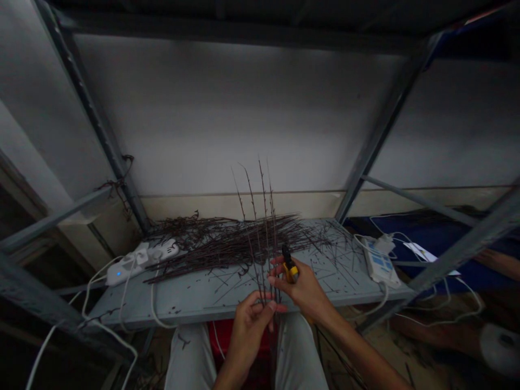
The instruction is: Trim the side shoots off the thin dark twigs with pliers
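Observation:
Several thin dark twigs (250,226) stand nearly upright in my left hand (249,323), whose fingers close round their lower ends just over the shelf's front edge. In my right hand (304,288) is a pair of small yellow-and-black pliers (290,265), jaws upward, tucked against the palm. The fingertips of that hand reach the same twigs a little above my left hand; whether they pinch one I cannot tell. Behind both hands, a large heap of similar twigs (219,244) lies across the grey shelf (195,295).
White power strips with cables lie at the shelf's left (138,262) and right (381,262). Metal posts (374,130) frame the shelf, with a wall (244,119) behind. Loose twig bits are scattered about. At the far right, another person's arm (499,264) rests near blue cloth.

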Motion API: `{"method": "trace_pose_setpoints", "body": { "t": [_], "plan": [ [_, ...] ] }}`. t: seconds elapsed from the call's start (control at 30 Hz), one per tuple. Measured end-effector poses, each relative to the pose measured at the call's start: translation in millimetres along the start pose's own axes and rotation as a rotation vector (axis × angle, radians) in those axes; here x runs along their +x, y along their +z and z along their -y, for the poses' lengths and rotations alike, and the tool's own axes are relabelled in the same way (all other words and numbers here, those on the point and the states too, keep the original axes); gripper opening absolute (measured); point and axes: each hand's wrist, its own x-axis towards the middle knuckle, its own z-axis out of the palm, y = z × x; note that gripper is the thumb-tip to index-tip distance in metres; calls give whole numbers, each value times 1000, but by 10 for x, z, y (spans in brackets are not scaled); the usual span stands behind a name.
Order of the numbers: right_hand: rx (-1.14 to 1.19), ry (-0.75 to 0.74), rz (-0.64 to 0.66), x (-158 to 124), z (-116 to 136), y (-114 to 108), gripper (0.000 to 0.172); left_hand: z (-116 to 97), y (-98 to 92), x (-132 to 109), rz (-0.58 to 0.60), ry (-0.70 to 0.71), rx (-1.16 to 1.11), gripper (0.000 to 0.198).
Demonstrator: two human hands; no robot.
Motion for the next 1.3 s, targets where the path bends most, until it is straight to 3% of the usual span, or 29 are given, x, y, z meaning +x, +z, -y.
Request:
{"method": "trace_pose_setpoints", "body": {
  "t": [0.67, 1.03, 1.3],
  "plan": [
    [85, 70, 82, 6, -84, -100, 38, 126, 40, 25, -66, -9, 17, 34],
    [77, -43, 23, 114, 98, -99, 36, 147, 34, 70, -76, -23, 1, 39],
    [66, -46, -26, 173, 164, -103, 40, 125, 47, 49, -107, -34, -1, 46]
  ]
}}
